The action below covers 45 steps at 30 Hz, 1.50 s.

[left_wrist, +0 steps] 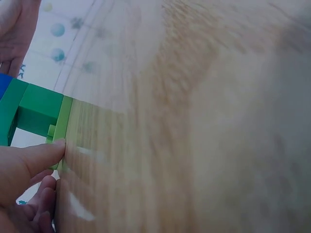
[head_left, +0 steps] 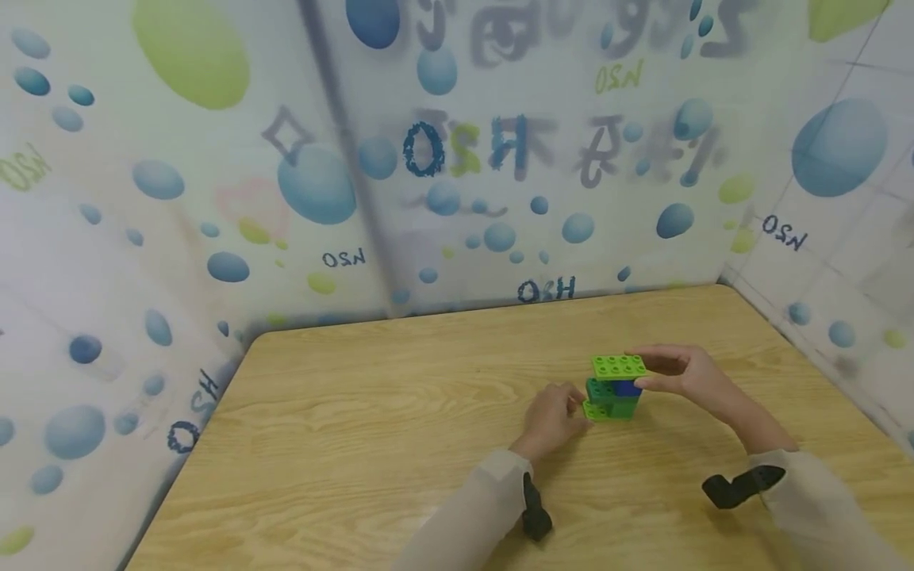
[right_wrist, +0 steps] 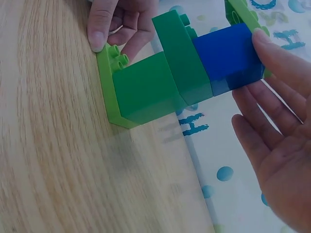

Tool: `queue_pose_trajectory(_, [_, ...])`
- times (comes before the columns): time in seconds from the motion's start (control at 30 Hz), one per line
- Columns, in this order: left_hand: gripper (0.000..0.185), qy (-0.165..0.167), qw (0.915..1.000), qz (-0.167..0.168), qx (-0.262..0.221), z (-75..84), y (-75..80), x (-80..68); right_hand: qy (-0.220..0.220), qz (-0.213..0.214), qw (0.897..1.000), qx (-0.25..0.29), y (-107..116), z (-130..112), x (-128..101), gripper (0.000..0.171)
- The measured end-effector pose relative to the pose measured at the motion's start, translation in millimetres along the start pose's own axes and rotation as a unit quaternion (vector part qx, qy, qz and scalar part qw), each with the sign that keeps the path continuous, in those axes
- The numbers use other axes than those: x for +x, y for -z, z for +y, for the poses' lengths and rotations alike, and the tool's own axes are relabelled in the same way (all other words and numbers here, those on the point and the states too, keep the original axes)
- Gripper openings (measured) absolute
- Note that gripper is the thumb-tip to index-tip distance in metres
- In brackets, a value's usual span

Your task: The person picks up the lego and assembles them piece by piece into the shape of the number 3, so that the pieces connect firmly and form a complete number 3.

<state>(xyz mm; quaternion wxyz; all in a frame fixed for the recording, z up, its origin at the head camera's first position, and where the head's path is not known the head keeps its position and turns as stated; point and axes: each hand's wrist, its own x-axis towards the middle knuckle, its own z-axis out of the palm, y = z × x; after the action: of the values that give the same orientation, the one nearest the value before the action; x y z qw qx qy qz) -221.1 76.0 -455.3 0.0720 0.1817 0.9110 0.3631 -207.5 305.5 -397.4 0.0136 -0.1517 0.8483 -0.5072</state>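
Note:
A small stack of toy building bricks stands upright on the wooden table. Its lime bottom plate [right_wrist: 109, 92] carries a green brick [right_wrist: 146, 90], then a longer green brick [right_wrist: 184, 60], a blue brick [right_wrist: 228, 58] and a lime studded plate [head_left: 618, 367] on top. At the stack's left, my left hand [head_left: 553, 420] pinches the overhanging end of the bottom plate, the thumb [left_wrist: 46, 154] lying on its edge. My right hand [head_left: 689, 377] grips the upper end from the right, thumb by the blue brick and top plate, other fingers partly hidden behind.
The light wooden table [head_left: 357, 396] extends far to the left of the stack. A white curtain [head_left: 443, 238] with blue and green dots and lettering surrounds its back and sides. Black straps with wrist cameras [head_left: 535, 511] sit over both sleeves.

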Motion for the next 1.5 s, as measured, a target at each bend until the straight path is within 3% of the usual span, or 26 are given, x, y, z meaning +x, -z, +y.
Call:
queue_pose_trajectory(0.37, [0.032,-0.004,0.9999,0.000,-0.014,1.8,1.8,-2.4,-0.006,0.030,0.999,0.039,-4.1,2.3,-6.8,0.049])
queue_pose_trajectory(0.53, [0.035,0.011,0.9977,-0.018,-0.064,1.1,3.9,-2.1,-0.009,0.023,0.999,0.044,-4.1,3.9,-7.6,0.053])
queue_pose_trajectory(0.73, [0.040,0.015,0.9919,-0.026,-0.123,-1.4,8.0,-2.1,-0.044,0.007,0.998,0.039,-4.7,13.4,-10.7,0.061])
queue_pose_trajectory(1.1, [0.044,-0.054,0.9781,0.030,-0.199,14.0,13.0,-4.6,-0.070,0.000,0.996,0.061,-10.7,26.5,-18.8,0.057])
queue_pose_trajectory(1.5, [0.036,-0.070,0.9745,0.051,-0.207,12.2,12.7,-4.7,-0.070,0.018,0.994,0.080,-17.5,30.5,-18.4,0.049])
